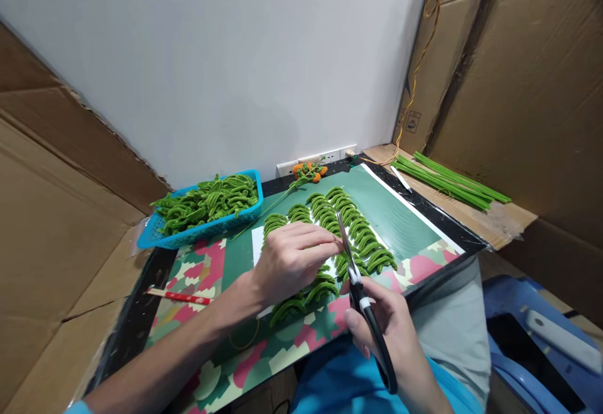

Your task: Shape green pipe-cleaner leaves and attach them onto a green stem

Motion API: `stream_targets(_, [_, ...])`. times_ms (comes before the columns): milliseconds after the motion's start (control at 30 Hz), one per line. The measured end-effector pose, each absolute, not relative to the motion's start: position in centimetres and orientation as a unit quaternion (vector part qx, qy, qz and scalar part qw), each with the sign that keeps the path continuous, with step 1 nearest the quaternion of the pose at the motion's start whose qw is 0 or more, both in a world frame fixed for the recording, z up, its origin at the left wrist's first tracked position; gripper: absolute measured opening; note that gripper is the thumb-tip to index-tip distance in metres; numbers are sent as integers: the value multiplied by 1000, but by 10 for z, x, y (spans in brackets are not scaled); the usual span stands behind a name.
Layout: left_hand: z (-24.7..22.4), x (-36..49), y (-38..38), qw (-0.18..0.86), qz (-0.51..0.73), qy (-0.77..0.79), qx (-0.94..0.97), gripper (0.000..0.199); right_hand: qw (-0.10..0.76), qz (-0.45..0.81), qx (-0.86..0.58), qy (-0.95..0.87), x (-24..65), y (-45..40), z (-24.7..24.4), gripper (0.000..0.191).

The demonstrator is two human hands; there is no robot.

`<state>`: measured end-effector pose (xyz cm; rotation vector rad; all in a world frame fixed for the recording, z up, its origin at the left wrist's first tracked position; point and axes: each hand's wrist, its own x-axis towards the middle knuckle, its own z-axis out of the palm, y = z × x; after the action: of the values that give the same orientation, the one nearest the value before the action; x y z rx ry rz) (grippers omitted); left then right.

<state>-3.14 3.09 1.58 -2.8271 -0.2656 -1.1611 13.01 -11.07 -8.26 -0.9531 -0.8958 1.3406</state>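
Black-handled scissors [372, 329] are in my right hand [393, 323], their metal blades pointing up and away from me. My left hand [294, 254] is closed in a pinch, fingertips beside the blades; what lies between them is too small to make out. Beneath both hands, curved green fuzzy pieces [353, 218], like bent pipe cleaners, lie in several rows on a white sheet [257, 244]. My left hand and forearm hide part of the rows. To the left, a blue plastic basket [202, 233] holds a heap of similar green pieces [214, 200].
An orange flower on a green stem [311, 172] lies behind the rows, near a white power strip [327, 157]. Long green sticks [443, 181] and a white pen-like tool [401, 179] are at right. A red chopstick wrapper [181, 296] lies at left. Cardboard [532, 87] walls both sides.
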Motion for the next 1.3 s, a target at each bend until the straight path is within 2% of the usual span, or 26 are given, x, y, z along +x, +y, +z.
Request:
stream_targets(233, [21, -33, 33, 93, -378, -71, -919, 14, 588, 581, -433, -358, 132, -110, -84, 64])
stream_targets(533, [20, -37, 36, 84, -385, -82, -915, 16, 598, 619, -373, -345, 133, -112, -84, 72])
stream_targets(733, [22, -38, 38, 62, -408, -88, -907, 16, 595, 627, -355, -356, 134, -115, -84, 66])
stream_targets(1000, [28, -42, 39, 50, -426, -91, -899, 14, 598, 600, -365, -385, 133, -115, -101, 68])
stream_targets(1300, [36, -47, 37, 49, -439, -73, -894, 23, 614, 536, -380, -436, 137, -114, -76, 59])
